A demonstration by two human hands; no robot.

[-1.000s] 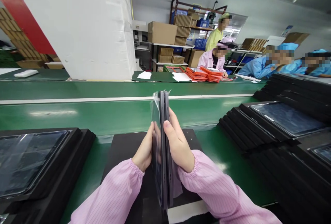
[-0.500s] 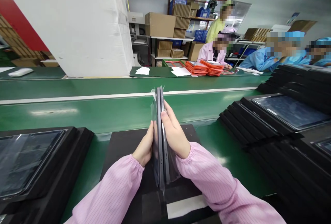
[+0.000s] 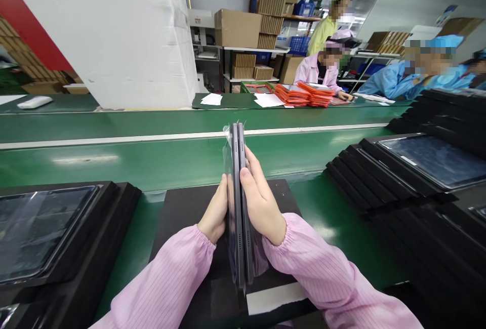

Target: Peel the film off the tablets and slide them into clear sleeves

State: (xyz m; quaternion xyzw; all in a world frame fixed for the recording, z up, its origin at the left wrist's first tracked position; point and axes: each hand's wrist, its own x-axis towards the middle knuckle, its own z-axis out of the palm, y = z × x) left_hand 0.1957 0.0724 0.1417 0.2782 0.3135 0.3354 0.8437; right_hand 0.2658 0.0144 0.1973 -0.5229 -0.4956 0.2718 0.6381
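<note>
Two dark grey tablets (image 3: 239,202) stand on edge, face to face, pressed together between my palms. Clear plastic film wraps their outer sides and sticks out at the top. My left hand (image 3: 216,210) lies flat against the left tablet. On the other side, my right hand (image 3: 262,202) presses the right tablet, its thumb near the edge and its fingers reaching along the outer face. Speaker holes show along the narrow edges towards me. Beneath them is a black board (image 3: 190,228) with a white paper strip (image 3: 275,298) near its front.
Black foam trays holding film-covered tablets (image 3: 41,233) lie at left; more trays are stacked at right, one with a tablet (image 3: 436,159). Beyond the green bench (image 3: 182,159) are orange bundles (image 3: 299,94), white papers, a white pillar and several co-workers.
The two tablets have come closer together at their near ends and shifted slightly right in view. Both hands keep pressing them from either side.
</note>
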